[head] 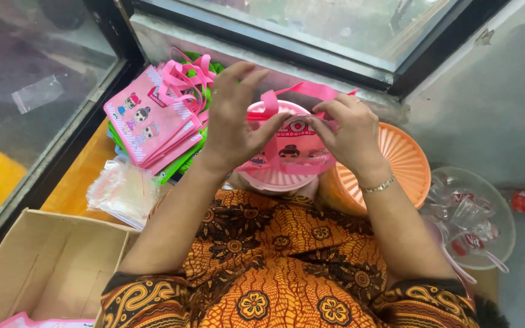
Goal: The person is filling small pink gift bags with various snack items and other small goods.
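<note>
Two hands [293, 130] pinching a pink cartoon-printed tote bag [290, 149], handles up.

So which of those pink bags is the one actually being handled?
The pink cartoon bag between the left hand and right hand, over a pink round container. The other bags lie stacked flat by the window.

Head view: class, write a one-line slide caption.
Both hands, left hand and right hand, hold a pink bag beside an orange basket.

matt cloth pink bag [287, 149], ribbed plastic basket [405, 164]
</note>
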